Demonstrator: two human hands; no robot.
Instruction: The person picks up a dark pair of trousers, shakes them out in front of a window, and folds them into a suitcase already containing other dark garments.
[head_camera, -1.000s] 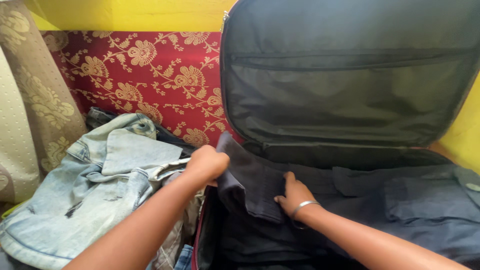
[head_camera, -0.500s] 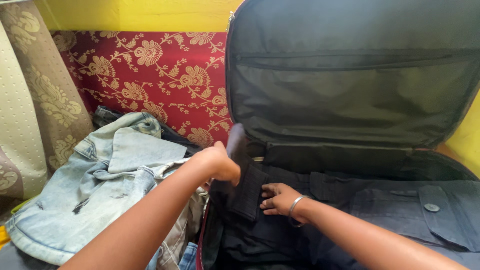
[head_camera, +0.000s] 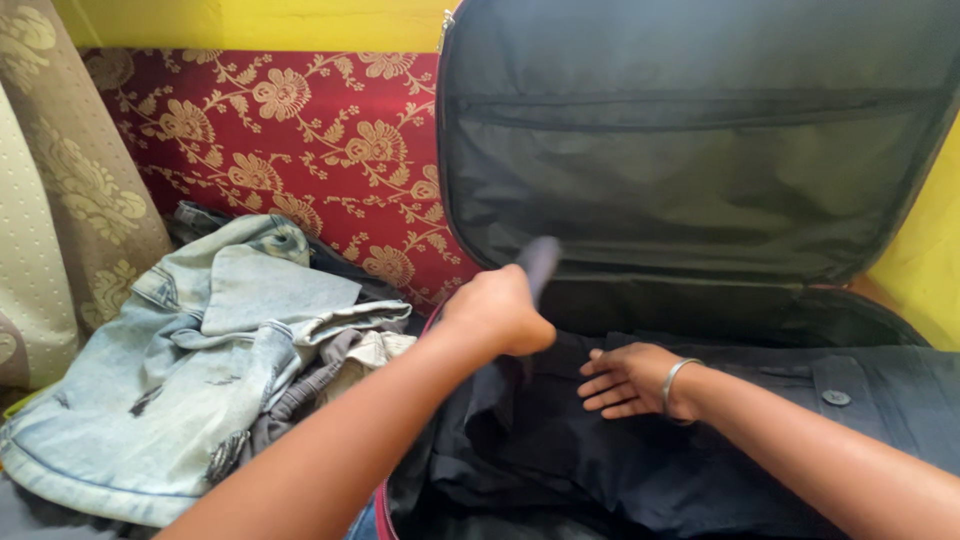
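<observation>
The left hand (head_camera: 500, 310) clamps a fold of the dark navy cloth garment (head_camera: 620, 450); the right hand (head_camera: 628, 380) lies flat and open on it, beside the open black fabric suitcase (head_camera: 700, 170) lid.

One view only, from my head: looks down and forward, close over open suitcase (head_camera: 700, 180), clothes pile at left.

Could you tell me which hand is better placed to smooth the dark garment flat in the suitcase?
The right hand, probably: it lies open and flat on the dark garment in the suitcase, while the left hand is busy holding up a fold.
</observation>
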